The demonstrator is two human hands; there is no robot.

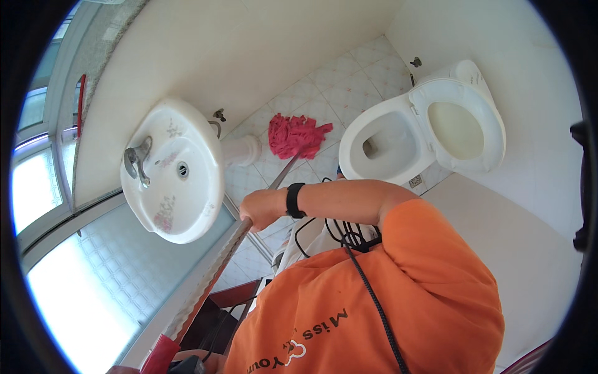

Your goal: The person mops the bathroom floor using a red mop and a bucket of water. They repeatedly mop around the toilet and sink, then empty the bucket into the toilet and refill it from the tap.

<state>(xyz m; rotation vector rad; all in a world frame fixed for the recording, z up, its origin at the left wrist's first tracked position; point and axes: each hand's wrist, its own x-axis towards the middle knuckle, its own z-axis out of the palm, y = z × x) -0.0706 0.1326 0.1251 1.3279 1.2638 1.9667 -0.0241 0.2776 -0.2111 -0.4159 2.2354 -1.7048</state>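
Observation:
A mop with a bundle of pink-red cloth strips (299, 135) rests on the tiled floor between the sink and the toilet. Its long handle slants down toward the lower left, a pale, worn sleeve covering the upper part. My right hand (261, 209), a black band on its wrist, is closed around the middle of the handle. At the lower edge my left hand (215, 362) is partly cut off, beside the red end piece (160, 354) of the handle. It appears to be closed around that end, with most of its fingers hidden.
A white pedestal sink (212, 206) with a metal faucet stands on the left. To the right is a white toilet (355, 134) with its lid raised. A floor drain (415, 181) lies beside it. Frosted glass (106, 268) fills the lower left. Black cable (352, 237) hangs in loops by my body.

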